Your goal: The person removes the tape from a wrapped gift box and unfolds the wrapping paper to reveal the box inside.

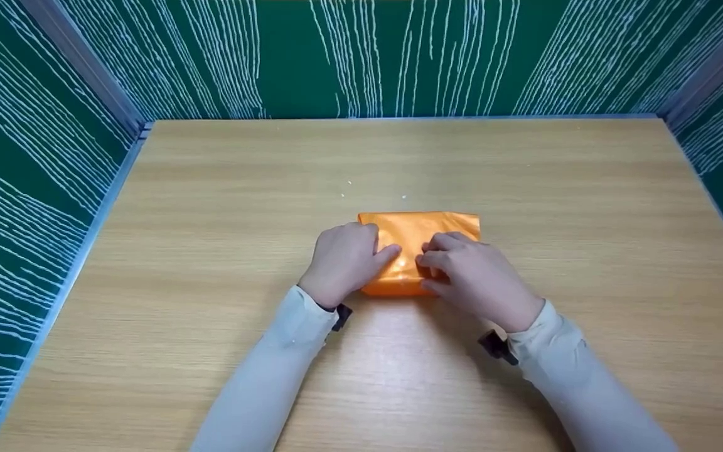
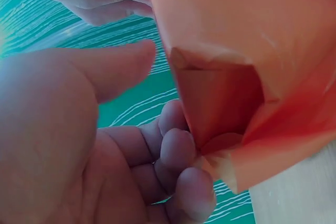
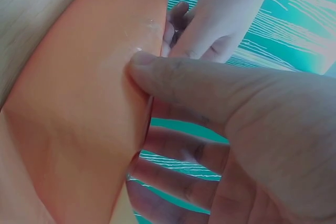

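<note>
A glossy orange paper packet [image 1: 408, 229] lies on the table in front of the person. At its left end is my left hand [image 1: 346, 258]; the left wrist view shows a folded, gaping opening [image 2: 226, 100] in the orange paper there. Curled left fingertips [image 2: 178, 148] touch the paper's edge beside that opening, while the thumb [image 2: 126, 69] stands apart from it. My right hand [image 1: 477, 273] is at the packet's right part. In the right wrist view its thumb [image 3: 147, 66] presses the orange sheet, with fingers on the other side of the edge.
Several tiny white scraps [image 1: 404, 197] lie on the wooden table [image 1: 211, 188] beyond the packet. Green panels with white wavy lines [image 1: 386, 56] border the back and sides. Each wrist wears a small black device [image 1: 498, 346].
</note>
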### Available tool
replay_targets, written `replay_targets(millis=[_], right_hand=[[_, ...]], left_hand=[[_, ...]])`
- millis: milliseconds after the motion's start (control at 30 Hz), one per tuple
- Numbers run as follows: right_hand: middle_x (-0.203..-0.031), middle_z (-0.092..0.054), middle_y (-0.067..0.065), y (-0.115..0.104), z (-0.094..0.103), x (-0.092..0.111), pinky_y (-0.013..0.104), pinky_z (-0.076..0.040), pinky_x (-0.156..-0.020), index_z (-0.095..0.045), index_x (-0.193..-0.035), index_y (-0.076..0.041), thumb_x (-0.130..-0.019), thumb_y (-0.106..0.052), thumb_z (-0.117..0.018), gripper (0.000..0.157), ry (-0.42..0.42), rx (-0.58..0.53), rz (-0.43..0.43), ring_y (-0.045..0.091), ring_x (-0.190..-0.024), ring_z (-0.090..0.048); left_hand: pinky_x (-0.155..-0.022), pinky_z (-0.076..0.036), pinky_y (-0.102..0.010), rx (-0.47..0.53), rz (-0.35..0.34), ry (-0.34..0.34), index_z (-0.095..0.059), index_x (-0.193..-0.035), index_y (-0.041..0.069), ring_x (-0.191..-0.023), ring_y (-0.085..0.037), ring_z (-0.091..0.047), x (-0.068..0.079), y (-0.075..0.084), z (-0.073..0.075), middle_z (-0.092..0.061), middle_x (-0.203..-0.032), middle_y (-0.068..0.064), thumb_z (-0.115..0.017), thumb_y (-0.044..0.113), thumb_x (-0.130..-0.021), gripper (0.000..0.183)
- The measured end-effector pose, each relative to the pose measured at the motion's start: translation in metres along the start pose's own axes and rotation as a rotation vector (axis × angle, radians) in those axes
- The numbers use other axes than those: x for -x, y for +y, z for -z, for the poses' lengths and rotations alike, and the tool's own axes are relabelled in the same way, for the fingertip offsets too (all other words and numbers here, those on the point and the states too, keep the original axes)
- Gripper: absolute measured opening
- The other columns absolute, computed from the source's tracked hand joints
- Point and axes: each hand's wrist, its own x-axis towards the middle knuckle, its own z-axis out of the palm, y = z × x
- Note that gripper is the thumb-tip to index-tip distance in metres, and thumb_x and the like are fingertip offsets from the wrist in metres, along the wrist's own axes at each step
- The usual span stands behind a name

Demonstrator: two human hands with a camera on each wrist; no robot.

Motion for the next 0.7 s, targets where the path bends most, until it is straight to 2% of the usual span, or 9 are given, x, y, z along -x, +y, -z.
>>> replay_targets(millis=[167,400,700], right_hand=[[-0.109,-0.070,0.009,-0.0002,0.0005,-0.0008,0.046,-0.058,-0.082,-0.080,-0.111,-0.010,-0.086,-0.022,-0.086,0.029,-0.005,0.003,-0.002,0.028,-0.098,-0.064],[-0.105,-0.068,0.009,0.0015,-0.0001,-0.0005,0.044,-0.059,-0.075,-0.080,-0.106,-0.010,-0.085,-0.020,-0.087,0.024,0.030,0.025,0.034,0.028,-0.094,-0.064],[-0.106,-0.068,0.009,0.0012,-0.0004,-0.0010,0.045,-0.059,-0.079,-0.080,-0.107,-0.010,-0.085,-0.022,-0.087,0.026,0.013,0.014,0.016,0.029,-0.096,-0.064]], left_hand=[[-0.056,-0.037,-0.030,-0.012,-0.010,-0.026,-0.065,-0.090,0.008,-0.064,-0.020,-0.054,0.0009,0.0008,0.0010,-0.045,-0.067,0.002,-0.061,0.049,-0.101,0.043],[-0.062,-0.052,-0.040,-0.073,-0.069,0.003,-0.067,-0.092,0.006,-0.072,-0.027,-0.065,0.0023,0.0019,-0.0003,-0.056,-0.070,-0.002,-0.062,0.047,-0.102,0.042],[-0.068,-0.056,-0.040,-0.072,-0.060,-0.035,-0.068,-0.103,0.005,-0.078,-0.027,-0.067,0.0032,0.0017,0.0002,-0.065,-0.083,-0.007,-0.057,0.042,-0.105,0.039]])
